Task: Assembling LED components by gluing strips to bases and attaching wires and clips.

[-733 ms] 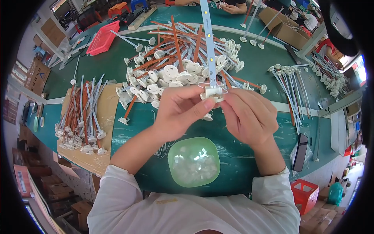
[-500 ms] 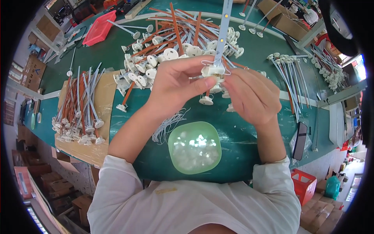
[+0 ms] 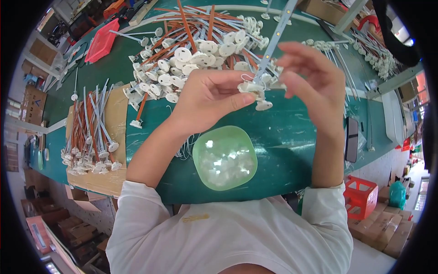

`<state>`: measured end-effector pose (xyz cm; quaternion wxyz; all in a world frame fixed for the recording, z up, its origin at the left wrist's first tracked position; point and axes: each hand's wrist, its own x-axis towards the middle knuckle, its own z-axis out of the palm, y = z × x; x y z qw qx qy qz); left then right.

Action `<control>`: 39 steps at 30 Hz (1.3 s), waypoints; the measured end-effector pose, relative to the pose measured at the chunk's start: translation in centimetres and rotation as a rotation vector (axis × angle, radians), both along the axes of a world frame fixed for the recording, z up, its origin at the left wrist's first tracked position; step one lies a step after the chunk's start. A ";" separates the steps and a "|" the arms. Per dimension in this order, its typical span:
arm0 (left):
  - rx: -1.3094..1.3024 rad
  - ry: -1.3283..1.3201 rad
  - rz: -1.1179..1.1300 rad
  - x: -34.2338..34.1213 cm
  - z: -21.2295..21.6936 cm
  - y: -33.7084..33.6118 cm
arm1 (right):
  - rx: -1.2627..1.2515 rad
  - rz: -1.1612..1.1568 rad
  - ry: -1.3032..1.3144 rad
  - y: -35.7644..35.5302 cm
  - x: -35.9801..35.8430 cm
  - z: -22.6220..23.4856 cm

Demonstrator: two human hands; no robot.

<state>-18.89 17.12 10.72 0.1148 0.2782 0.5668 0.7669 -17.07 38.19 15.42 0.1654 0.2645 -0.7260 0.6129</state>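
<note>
My left hand (image 3: pixel 200 98) pinches the white plastic base (image 3: pixel 252 87) of an LED light strip between thumb and fingers. From that base the pale strip (image 3: pixel 276 39) with small yellow LEDs rises, tilted to the right, and a thin white wire loops beside it. My right hand (image 3: pixel 315 80), slightly blurred, is raised just right of the strip with its fingers apart and nothing visible in them. Below my hands sits a light green bowl (image 3: pixel 197 157) of small clear pieces. A bundle of thin white wires (image 3: pixel 184 150) lies beside it, partly behind my left forearm.
Beyond my hands lies a large heap of similar strips with round white bases (image 3: pixel 182 55). More strips (image 3: pixel 91 123) rest on cardboard (image 3: pixel 119 132) at left. A red basket (image 3: pixel 102 41) stands far left, a dark phone-like slab (image 3: pixel 351 139) lies right, and a red crate (image 3: pixel 360 197) stands lower right.
My right hand has let go of the base and wire, moving up and right with its fingers spreading. The strip leans further right. My left hand keeps its hold; the view has shifted slightly.
</note>
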 end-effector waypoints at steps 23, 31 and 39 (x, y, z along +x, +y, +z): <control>0.033 0.008 -0.252 3.2 0.4 0.6 | -0.097 -0.016 -0.157 0.5 3.7 -0.1; 0.247 0.038 -0.279 2.2 0.4 0.7 | -0.176 -0.133 0.006 -0.4 3.0 -0.7; 0.538 -0.028 0.024 0.5 4.3 -3.9 | 0.833 0.429 0.070 -3.5 6.0 -7.9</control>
